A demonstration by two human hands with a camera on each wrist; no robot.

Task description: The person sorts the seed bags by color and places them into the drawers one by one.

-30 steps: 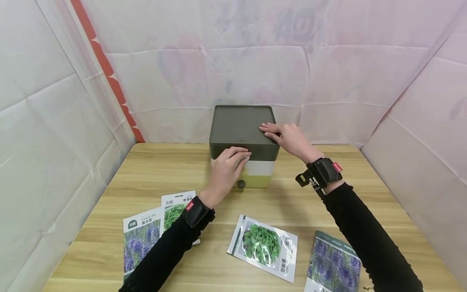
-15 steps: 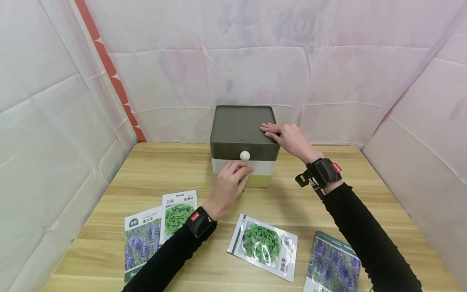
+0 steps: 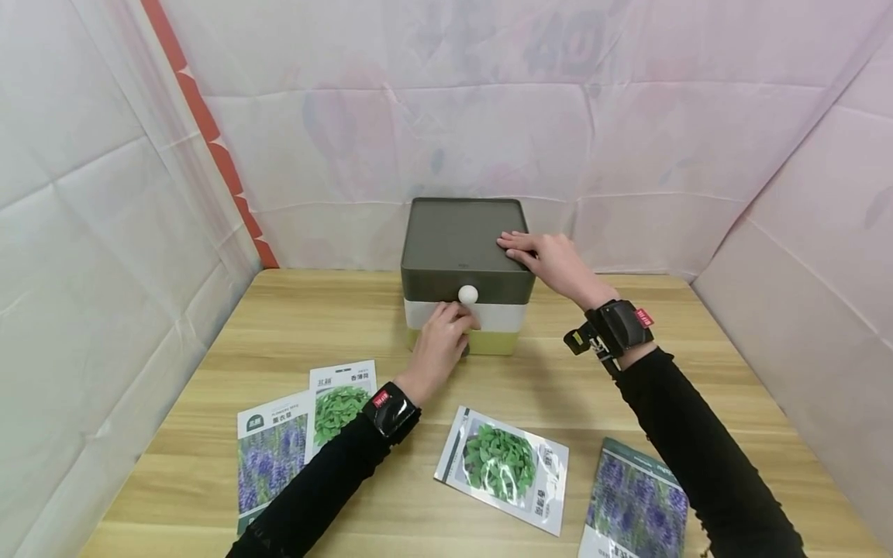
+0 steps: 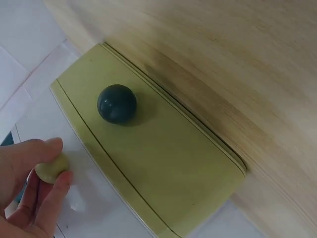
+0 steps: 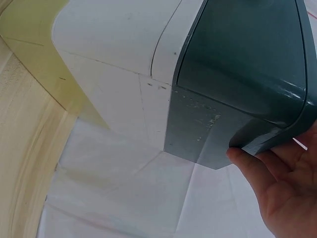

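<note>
A: What lies nearest on the wooden table point(image 3: 279, 325)?

B: Seed packets point(image 3: 502, 468), spread along the front edge.

A: And the left hand point(image 3: 438, 346)?

B: Its fingers pinch the pale knob point(image 4: 51, 167) of the white middle drawer point(image 3: 497, 316), above the green drawer point(image 4: 153, 163).

A: Farther back?

B: The right hand point(image 3: 554, 263) lies with straight fingers flat on the dark top of the drawer box point(image 3: 460, 236), which stands against the back wall.
</note>
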